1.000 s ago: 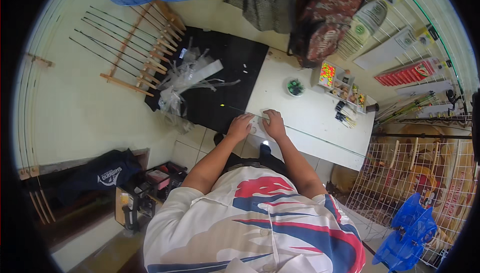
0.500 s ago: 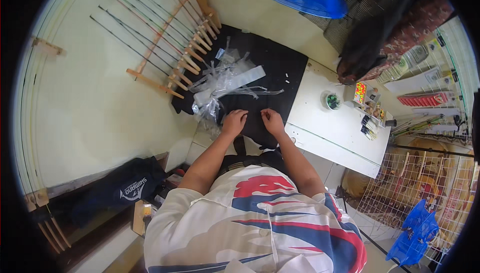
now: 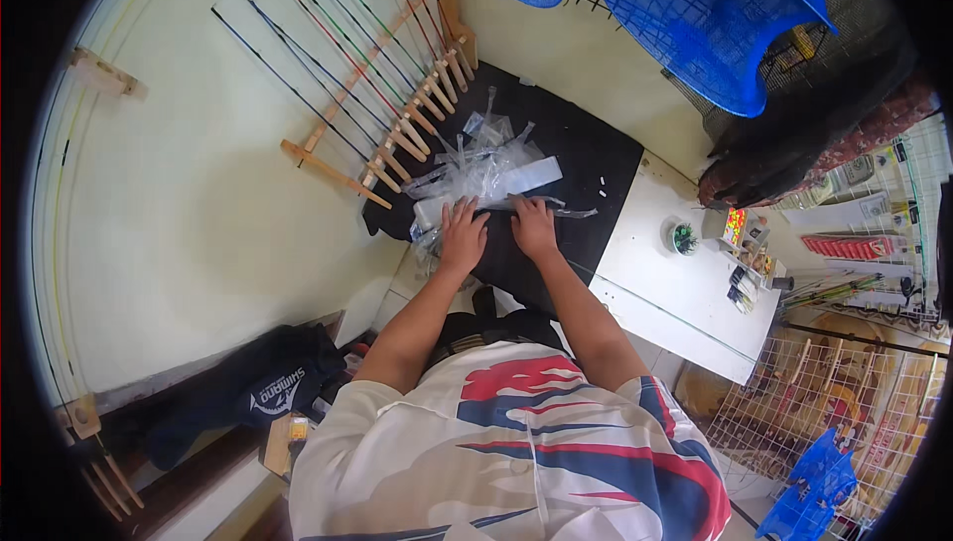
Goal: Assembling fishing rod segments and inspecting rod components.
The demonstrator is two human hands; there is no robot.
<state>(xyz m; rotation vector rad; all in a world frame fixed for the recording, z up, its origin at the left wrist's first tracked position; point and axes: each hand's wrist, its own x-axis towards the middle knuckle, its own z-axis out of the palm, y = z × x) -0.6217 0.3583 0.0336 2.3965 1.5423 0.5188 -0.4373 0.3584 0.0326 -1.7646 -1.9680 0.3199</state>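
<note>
A loose heap of crumpled clear plastic packaging (image 3: 475, 169) lies on a black-covered tabletop (image 3: 586, 149). Out of its right side sticks a long white box-like piece (image 3: 534, 177), and another pale end (image 3: 429, 211) shows at its lower left. My left hand (image 3: 463, 238) rests at the near edge of the heap, palm down with fingers stretched out. Beside it, my right hand (image 3: 535, 231) has its fingers apart and its fingertips at a clear plastic strip (image 3: 574, 212). Neither hand visibly grips anything.
Fishing rods stand in a wooden rack (image 3: 412, 134) at the far left. To the right, a white counter (image 3: 645, 273) bears a small potted plant (image 3: 682, 237) and a little display holder (image 3: 735, 228). Blue mesh nets (image 3: 685, 30) hang overhead. Small white bits (image 3: 602, 187) lie on the black cover.
Both hands have moved forward from the table's near edge to the plastic heap, and their curled fingers have opened out. The whole view has shifted slightly.
</note>
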